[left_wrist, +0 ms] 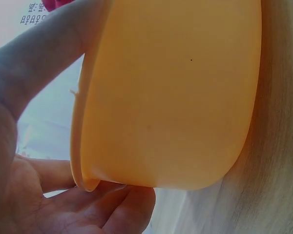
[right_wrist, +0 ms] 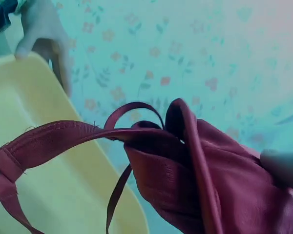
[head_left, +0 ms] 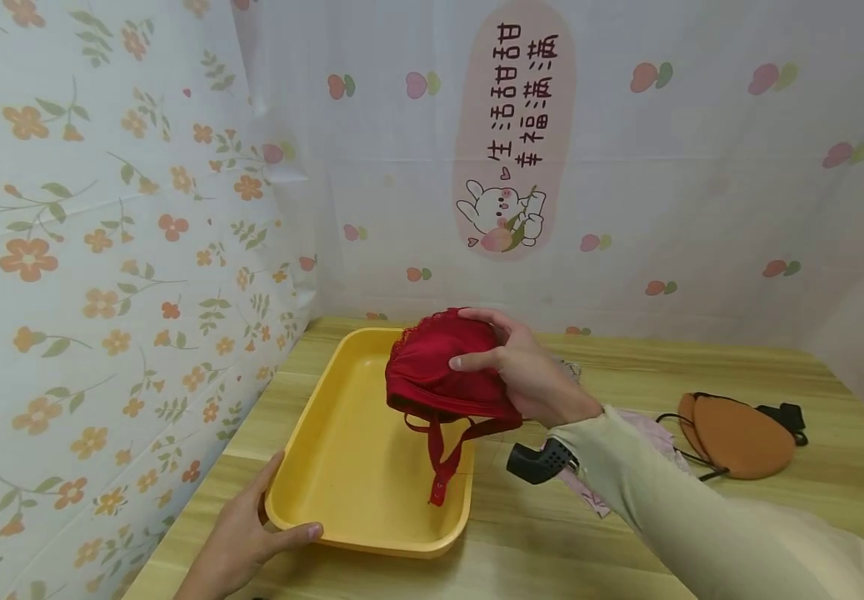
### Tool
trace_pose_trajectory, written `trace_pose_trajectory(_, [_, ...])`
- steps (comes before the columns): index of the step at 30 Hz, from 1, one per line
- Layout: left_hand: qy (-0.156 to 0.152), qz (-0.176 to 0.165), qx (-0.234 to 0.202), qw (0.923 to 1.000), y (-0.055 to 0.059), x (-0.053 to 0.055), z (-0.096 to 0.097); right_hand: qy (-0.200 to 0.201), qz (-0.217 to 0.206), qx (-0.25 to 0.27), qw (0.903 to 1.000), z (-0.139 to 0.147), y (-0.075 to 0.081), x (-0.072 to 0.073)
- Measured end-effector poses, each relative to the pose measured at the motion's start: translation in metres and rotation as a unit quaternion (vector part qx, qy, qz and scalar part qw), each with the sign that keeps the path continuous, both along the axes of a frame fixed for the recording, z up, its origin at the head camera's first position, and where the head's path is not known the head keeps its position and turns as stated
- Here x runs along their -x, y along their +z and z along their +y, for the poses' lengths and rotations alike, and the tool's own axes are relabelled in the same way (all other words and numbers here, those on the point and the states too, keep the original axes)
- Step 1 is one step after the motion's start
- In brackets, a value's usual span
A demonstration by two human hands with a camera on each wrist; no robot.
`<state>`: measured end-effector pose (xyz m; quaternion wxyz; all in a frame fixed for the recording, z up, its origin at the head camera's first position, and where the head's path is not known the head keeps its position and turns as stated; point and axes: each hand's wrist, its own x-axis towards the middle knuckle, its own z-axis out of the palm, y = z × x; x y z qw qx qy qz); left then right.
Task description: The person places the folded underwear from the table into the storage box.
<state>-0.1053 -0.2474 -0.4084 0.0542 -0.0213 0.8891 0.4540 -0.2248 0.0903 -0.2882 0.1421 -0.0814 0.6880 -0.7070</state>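
Note:
My right hand (head_left: 536,367) pinches a folded red bra (head_left: 439,362) with lace along its edge, the thumb on its near face. It is up above the right side of a yellow plastic tub (head_left: 349,467), and its straps (head_left: 439,467) dangle over the tub. In the right wrist view the bra (right_wrist: 234,180) fills the lower right, with part of the thumb on it. The left hand (head_left: 240,533) grips the tub's near left corner. From the left wrist, the tub's outer wall (left_wrist: 176,97) shows between the thumb and the fingers (left_wrist: 129,209).
Beneath and beside the right forearm lies a pale pink cloth (head_left: 649,429), partly hidden. Further right is a brown, rounded padded item (head_left: 746,437) with black cords and a black piece. Something grey (head_left: 570,369) shows behind the right hand. Printed curtains stand behind and left.

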Motion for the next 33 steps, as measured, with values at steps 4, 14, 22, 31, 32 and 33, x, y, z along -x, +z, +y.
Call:
trace_pose_trajectory(4, [0.004,0.000,-0.001,1.0000,-0.001,-0.001,0.000,-0.005,-0.015,0.018,0.9997,-0.020,-0.011,0.017])
trace_pose_trajectory(14, [-0.005,0.011,-0.004,0.9999,0.001,0.001,-0.001,-0.096,-0.061,0.052,0.9922,-0.069,-0.048,0.051])
trace_pose_trajectory(22, [-0.003,0.003,-0.016,0.9999,-0.001,0.000,0.000,-0.167,-0.087,0.027,0.9817,-0.095,-0.074,0.062])
trace_pose_trajectory(31, [0.001,0.000,-0.005,1.0000,-0.001,0.001,0.000,-0.174,-0.102,0.031,0.9790,-0.104,-0.094,0.070])
trace_pose_trajectory(32, [0.000,0.000,-0.007,1.0000,-0.001,0.001,0.000,-0.170,-0.103,0.033,0.9795,-0.104,-0.095,0.071])
trace_pose_trajectory(33, [-0.001,0.000,-0.008,1.0000,-0.001,0.000,0.000,-0.166,-0.104,0.036,0.9800,-0.104,-0.096,0.071])
